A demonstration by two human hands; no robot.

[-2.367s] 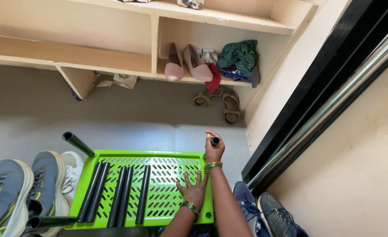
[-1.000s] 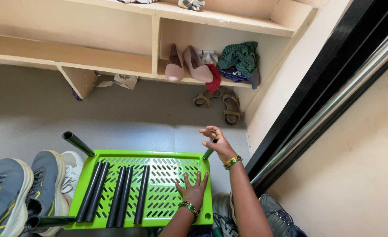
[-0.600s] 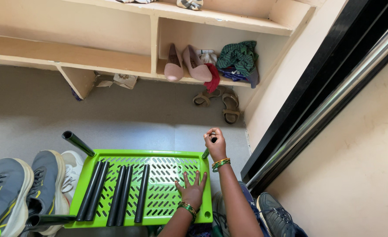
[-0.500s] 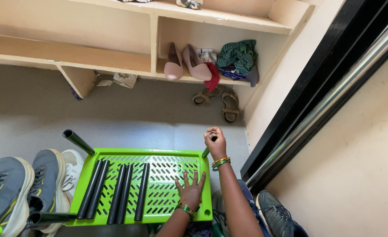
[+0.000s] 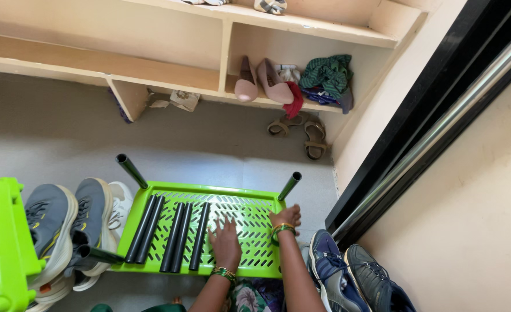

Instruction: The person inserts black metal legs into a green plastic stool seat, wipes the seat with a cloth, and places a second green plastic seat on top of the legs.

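Landmark: we took the bright green perforated plastic shelf panel (image 5: 232,225) as reference.
Left hand: our left hand (image 5: 225,242) lay flat and open on the panel's near half, right of 5 loose black plastic tubes (image 5: 172,237).
Right hand: our right hand (image 5: 286,216) rested at the panel's right far corner, fingers curled at the foot of the upright black corner tube (image 5: 289,185); whether it was gripped, we cannot tell.
Change: earlier that hand capped the tube's top; it had since dropped to the base, suggesting the tube was seated.

Green rack panel (image 5: 255,203) on grey floor (image 5: 65,150)
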